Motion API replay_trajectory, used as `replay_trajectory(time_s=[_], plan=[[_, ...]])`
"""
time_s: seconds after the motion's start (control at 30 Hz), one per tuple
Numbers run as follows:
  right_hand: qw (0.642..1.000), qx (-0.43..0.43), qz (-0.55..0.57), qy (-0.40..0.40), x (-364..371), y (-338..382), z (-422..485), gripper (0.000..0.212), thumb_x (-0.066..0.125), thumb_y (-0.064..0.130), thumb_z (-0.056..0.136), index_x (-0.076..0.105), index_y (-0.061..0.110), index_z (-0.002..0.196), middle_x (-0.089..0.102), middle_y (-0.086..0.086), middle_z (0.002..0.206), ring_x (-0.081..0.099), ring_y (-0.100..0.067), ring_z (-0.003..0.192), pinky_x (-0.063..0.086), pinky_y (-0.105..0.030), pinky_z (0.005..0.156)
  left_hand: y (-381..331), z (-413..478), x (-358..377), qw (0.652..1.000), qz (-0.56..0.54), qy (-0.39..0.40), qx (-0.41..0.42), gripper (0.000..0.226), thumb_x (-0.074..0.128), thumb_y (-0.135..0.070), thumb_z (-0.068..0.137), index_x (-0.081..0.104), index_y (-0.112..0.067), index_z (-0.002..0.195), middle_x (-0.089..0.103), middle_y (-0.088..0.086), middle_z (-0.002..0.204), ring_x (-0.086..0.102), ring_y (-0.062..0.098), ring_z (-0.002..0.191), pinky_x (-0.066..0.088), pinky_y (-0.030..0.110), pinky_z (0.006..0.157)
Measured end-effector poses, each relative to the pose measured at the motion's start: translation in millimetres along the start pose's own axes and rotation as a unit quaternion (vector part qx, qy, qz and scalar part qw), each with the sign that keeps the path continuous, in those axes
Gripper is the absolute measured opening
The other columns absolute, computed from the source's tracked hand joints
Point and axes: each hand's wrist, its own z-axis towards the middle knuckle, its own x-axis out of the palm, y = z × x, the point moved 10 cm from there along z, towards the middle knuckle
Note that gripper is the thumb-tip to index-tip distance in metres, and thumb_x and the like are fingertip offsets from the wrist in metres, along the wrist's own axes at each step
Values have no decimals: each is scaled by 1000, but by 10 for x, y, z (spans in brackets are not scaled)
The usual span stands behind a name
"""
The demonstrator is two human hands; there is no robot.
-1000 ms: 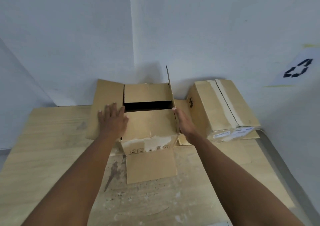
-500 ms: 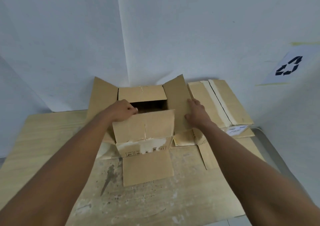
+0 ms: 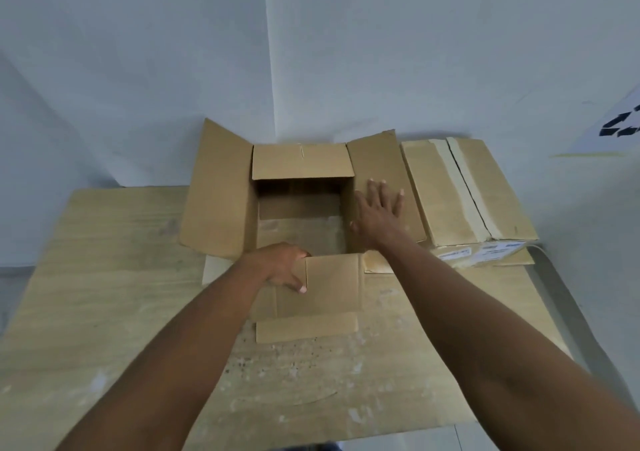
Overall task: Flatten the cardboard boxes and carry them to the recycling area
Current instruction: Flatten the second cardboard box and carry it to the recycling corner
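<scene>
An open brown cardboard box [image 3: 218,194] stands on the wooden table, all its top flaps spread outward and its inside empty. My left hand [image 3: 282,267] grips the near flap [image 3: 334,282] at its left edge, thumb on the outer face, with the flap folded down toward me. My right hand [image 3: 379,210] lies flat, fingers apart, pressing on the right flap [image 3: 379,159]. A second box [image 3: 460,191], taped shut with beige tape, sits just right of the open one, touching that flap.
The wooden table [image 3: 104,277] is scuffed and stained at the front. White walls meet in a corner right behind the boxes. A paper recycling sign [image 3: 620,125] hangs on the right wall. A grey ledge [image 3: 568,305] runs along the table's right edge.
The near flap has been folded outward and down by my left hand, exposing the box's inside. My right hand has pushed the right flap flatter, and the view has moved closer.
</scene>
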Motion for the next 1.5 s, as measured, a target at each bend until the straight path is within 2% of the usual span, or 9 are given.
replay_trajectory(time_s=[0.23, 0.5, 0.73, 0.87, 1.0, 1.13, 1.27, 1.37, 1.5], plan=[[999, -32, 22, 3, 157, 272, 192, 76, 47, 40, 100, 1, 33, 160, -35, -9, 161, -27, -36, 148, -6, -69, 117, 156, 3, 6, 1000, -18, -2, 8, 69, 86, -36, 72, 59, -21, 134, 63, -1, 128, 60, 21, 113, 51, 37, 96], [987, -24, 76, -141, -555, 341, 507, 97, 62, 32, 88, -5, 38, 158, -34, -5, 161, -19, -41, 151, 6, -67, 119, 119, -81, 181, 995, 27, 94, 0, 81, 90, -36, 68, 54, -29, 141, 60, -5, 136, 58, 18, 118, 50, 30, 97], [996, 27, 81, -35, -449, 282, 878, 87, 51, 47, 95, -11, 40, 157, -20, -2, 167, -8, -41, 153, -2, -72, 115, 198, -293, 247, 965, 82, 246, -29, 87, 80, -60, 71, 45, -37, 146, 53, -11, 143, 51, 17, 129, 43, 40, 109], [995, 44, 83, -22, -376, 248, 845, 86, 51, 53, 94, -5, 39, 158, -11, -3, 168, -10, -39, 153, -8, -74, 111, 305, -330, -537, 997, -71, -42, -10, 58, 68, -57, 84, 56, -32, 135, 58, -5, 136, 56, 18, 122, 45, 40, 101], [989, 82, 98, -70, -439, 71, 651, 91, 58, 59, 89, 4, 34, 158, -10, -7, 168, -12, -41, 152, -3, -71, 115, 699, -723, -1375, 894, 161, -404, -105, 61, 66, -58, 82, 52, -30, 135, 46, 4, 147, 47, 30, 130, 39, 50, 105], [963, 156, 201, -89, -443, -248, 307, 116, 78, 56, 73, 4, 26, 157, -4, -8, 166, 10, -43, 150, 24, -62, 116, 1371, -839, -1295, 882, 63, -379, -274, 96, 70, -62, 77, 23, -24, 151, 12, 16, 161, 24, 40, 143, 32, 60, 107], [936, 213, 268, -85, -447, -476, 62, 128, 88, 53, 62, 4, 20, 154, 39, -16, 150, 51, -42, 128, 48, -49, 93, 1539, -917, -1151, 867, -46, -381, -320, 122, 82, -56, 70, -1, -27, 155, -5, 16, 163, 22, 43, 143, 37, 64, 103], [922, 239, 297, -74, -476, -604, 21, 108, 89, 48, 65, 26, 13, 145, 57, -16, 134, 57, -41, 122, 49, -44, 90, 1677, -1077, -1157, 835, -123, -403, -355, 126, 86, -54, 66, 2, -23, 153, 26, 23, 154, 44, 45, 129, 45, 56, 94], [927, 216, 302, -55, -555, -503, 41, 71, 77, 48, 81, 52, 4, 131, 60, -17, 132, 56, -37, 124, 46, -38, 91, 1730, -1259, -1286, 822, -114, -444, -337, 86, 85, -56, 67, 43, -9, 126, 64, 19, 116, 63, 40, 105, 44, 39, 71]])
